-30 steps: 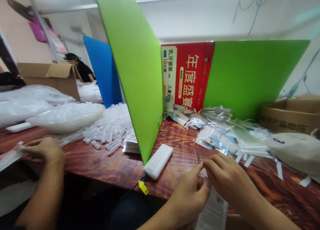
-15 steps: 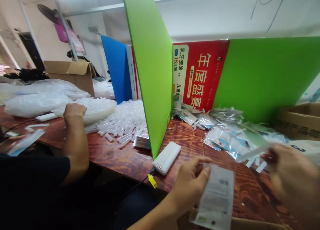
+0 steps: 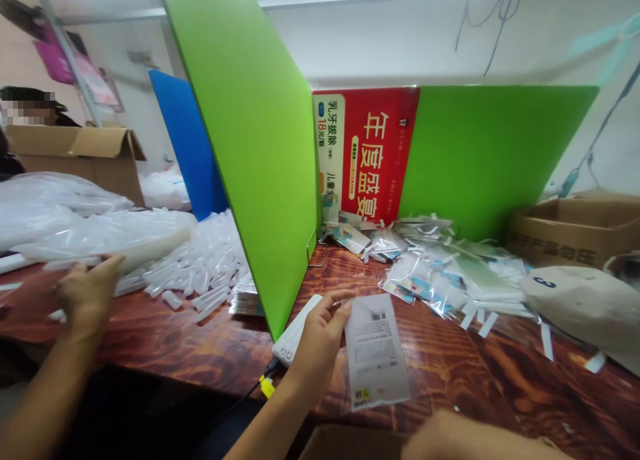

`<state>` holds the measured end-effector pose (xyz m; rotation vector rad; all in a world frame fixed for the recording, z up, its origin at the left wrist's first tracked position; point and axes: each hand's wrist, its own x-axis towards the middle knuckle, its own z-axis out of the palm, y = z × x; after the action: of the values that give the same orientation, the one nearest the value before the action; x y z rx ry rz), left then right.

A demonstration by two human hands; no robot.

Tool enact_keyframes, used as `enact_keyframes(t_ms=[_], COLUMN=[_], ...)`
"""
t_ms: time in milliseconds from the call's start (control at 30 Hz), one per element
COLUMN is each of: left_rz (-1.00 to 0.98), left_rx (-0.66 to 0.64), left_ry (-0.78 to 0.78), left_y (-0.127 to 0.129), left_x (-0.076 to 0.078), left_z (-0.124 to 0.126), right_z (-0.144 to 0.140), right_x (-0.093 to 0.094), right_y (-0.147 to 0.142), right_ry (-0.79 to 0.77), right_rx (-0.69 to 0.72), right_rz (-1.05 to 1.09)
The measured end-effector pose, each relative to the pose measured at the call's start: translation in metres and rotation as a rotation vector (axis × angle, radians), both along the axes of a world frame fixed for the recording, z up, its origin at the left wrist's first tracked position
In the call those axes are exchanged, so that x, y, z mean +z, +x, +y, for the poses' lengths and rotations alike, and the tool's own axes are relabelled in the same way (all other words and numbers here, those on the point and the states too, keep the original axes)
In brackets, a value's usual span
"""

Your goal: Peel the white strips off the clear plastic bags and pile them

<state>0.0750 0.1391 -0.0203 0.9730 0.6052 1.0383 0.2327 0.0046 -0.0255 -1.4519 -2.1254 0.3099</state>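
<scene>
Near the worktop's front edge (image 3: 450,380), the left hand (image 3: 320,327) pinches a printed clear packet (image 3: 375,350); the right hand (image 3: 450,440), barely visible, grip untellable, probably must rejoin it.

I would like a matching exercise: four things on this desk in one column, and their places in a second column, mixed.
1. clear packet
2. white power bank
3. cardboard box
4. red poster

a. far right on the table
b. against the back divider
c. in the left hand
d. at the foot of the green divider

Pairs: 1-c, 2-d, 3-a, 4-b
</scene>
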Motion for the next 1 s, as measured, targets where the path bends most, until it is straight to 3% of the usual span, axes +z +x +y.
enact_keyframes(t_ms=[67,133,200,267,400,633,1000], left_rz=[0.001,-0.002,-0.002,0.004,0.028,-0.051,-0.056], left_rx=[-0.035,-0.066,-0.102,-0.153,-0.250,-0.243,-0.233], left_ry=[0.001,-0.004,-0.013,-0.025,-0.042,-0.185,-0.137], left_y=[-0.002,-0.004,-0.005,-0.004,-0.001,-0.003,-0.008], left_x=[0.000,0.000,0.001,0.001,0.000,0.000,0.003], left_z=[0.002,0.003,0.001,-0.003,-0.014,-0.020,-0.020], right_z=[0.014,0.027,0.036,0.040,0.041,0.040,0.031], right_x=[0.003,0.006,0.011,0.014,0.013,0.013,0.024], right_y=[0.004,0.008,0.010,0.012,0.016,0.021,0.026], right_ry=[-0.097,-0.171,-0.195,-0.205,-0.253,-0.262,-0.297], right_rx=[-0.049,-0.195,-0.346,-0.397,-0.345,-0.310,-0.227], right_rz=[0.143,0.404,0.645,0.768,0.919,1.192,1.150])
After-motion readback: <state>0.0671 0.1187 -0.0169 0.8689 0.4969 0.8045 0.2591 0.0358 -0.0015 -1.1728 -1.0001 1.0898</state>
